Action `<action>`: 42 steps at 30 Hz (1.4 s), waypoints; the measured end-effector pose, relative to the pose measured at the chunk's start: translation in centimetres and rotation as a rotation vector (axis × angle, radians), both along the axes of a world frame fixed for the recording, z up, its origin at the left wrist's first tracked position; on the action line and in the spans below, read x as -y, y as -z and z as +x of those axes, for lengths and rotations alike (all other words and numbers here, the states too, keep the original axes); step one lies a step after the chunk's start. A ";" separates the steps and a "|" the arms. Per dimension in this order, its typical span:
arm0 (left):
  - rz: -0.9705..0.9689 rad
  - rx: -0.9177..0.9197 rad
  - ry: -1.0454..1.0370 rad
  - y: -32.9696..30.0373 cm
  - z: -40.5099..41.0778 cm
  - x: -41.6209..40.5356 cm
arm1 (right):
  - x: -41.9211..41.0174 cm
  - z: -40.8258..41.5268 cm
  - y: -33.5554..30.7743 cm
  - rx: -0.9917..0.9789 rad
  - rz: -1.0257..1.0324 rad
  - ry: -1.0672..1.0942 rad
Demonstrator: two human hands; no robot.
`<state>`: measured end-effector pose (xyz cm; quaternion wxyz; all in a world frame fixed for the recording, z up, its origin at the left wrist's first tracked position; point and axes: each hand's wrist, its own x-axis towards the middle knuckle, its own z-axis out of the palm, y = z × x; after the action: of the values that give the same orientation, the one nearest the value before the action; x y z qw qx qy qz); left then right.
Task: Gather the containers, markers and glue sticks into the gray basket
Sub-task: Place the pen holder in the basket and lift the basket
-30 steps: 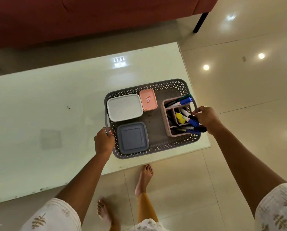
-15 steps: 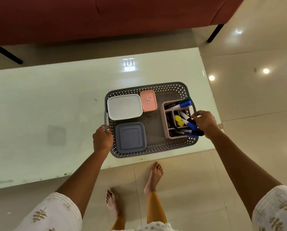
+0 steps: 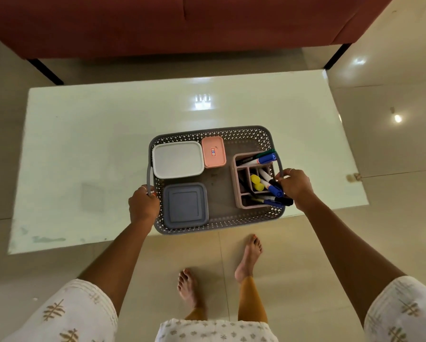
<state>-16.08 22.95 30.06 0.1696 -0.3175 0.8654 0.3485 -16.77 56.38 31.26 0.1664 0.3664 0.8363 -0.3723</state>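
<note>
- Camera now higher and further back than a second ago: whole glass table point(image 3: 108, 144) in view, red sofa point(image 3: 182, 23) across twelve o'clock.
- Gray basket point(image 3: 231, 134) holding the same spot under both hands, near edge hanging past the table's six o'clock side — looks lifted or about to be, cannot tell which.
- Left hand point(image 3: 142, 206) curled round the left handle point(image 3: 148, 174) at nine o'clock; right hand point(image 3: 294, 186) wrapped on the right handle point(image 3: 280, 164) at three o'clock.
- Inside: white container point(image 3: 177, 159) at ten o'clock, pink container point(image 3: 213, 151) just beside it at twelve, gray-blue container point(image 3: 184, 206) at seven.
- Pink organizer point(image 3: 238, 183) at three o'clock, markers point(image 3: 266, 157) poking out, yellow-capped glue sticks point(image 3: 256, 182) upright in the middle slots.
- Nothing loose left on the table: gathering looks finished, only carrying off remains.
</note>
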 end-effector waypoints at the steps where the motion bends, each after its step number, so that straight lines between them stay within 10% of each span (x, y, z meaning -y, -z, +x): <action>1: 0.000 -0.002 -0.004 0.0 0.6 0.8 | 0.8 0.5 -0.1 -0.003 -0.004 0.007; 42: -0.078 0.153 -0.420 0.8 40.9 23.4 | 24.7 35.9 1.7 0.180 -0.141 -0.258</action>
<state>24.78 -0.46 29.30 0.1460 -0.5225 0.7777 0.3176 19.15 31.65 29.54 0.3125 0.2752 0.8298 -0.3715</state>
